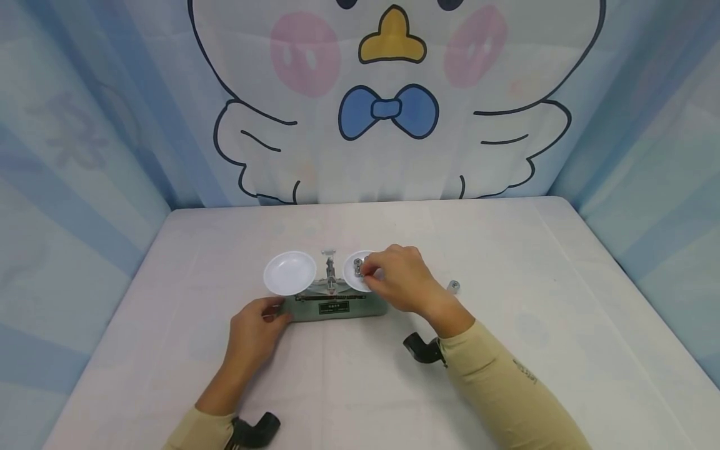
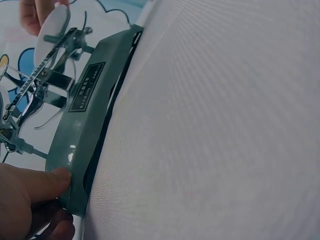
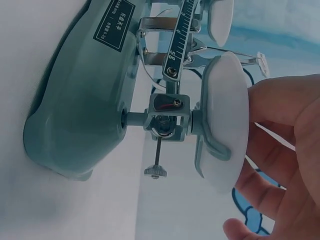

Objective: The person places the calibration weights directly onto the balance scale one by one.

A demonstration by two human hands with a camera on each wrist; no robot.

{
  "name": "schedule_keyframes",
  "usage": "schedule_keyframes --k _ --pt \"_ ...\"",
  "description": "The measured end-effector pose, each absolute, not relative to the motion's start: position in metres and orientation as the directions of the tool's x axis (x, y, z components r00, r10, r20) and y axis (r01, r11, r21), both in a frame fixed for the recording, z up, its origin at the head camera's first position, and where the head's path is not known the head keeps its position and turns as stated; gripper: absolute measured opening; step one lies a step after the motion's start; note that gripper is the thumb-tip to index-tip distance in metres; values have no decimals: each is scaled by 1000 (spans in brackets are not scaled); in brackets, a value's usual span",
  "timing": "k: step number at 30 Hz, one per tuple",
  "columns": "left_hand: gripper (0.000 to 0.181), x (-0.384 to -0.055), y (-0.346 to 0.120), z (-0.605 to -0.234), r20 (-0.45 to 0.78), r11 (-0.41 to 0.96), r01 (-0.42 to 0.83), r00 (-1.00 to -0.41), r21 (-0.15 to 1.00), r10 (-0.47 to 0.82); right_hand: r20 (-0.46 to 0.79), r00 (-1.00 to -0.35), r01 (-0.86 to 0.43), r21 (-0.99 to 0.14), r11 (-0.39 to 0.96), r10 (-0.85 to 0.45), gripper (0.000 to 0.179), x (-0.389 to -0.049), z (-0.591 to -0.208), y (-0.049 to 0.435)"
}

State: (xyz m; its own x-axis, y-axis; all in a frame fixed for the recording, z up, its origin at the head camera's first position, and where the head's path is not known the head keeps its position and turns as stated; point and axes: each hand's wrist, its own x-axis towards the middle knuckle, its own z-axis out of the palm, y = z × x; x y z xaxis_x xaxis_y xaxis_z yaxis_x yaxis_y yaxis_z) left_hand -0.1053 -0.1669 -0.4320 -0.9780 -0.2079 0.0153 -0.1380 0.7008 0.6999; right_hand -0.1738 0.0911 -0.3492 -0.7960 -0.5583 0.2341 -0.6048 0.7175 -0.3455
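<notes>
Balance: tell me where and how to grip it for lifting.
Best take the green base by both ends, one hand from each side: it is long and low, its ends sit below the pans, and the left hand holds one end. Avoid lifting by the pans; they stand on narrow supports and would likely tip, spilling the weights on the right one.

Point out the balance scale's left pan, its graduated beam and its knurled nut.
Left pan (image 1: 289,273): head view, on its white inner surface.
Graduated beam (image 3: 181,38): right wrist view, on its marked face.
Knurled nut (image 3: 155,172): right wrist view, on its ridged side.
</notes>
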Motion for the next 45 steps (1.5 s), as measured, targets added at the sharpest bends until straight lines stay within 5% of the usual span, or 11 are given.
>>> schedule_keyframes --k 18,30,45 --pt "37 -106 -166 -433 26 706 -134 -977 695 -211 211 -803 -595 -338 729 -557 6 -175 -350 88" --pt "37 -105 -165 -432 20 706 -140 -977 694 -214 286 -905 -424 -576 698 -314 28 -175 -352 142" --pt "37 -105 -165 -432 24 715 -141 -976 685 -216 57 -976 -202 -588 784 -209 45 -171 -380 216"
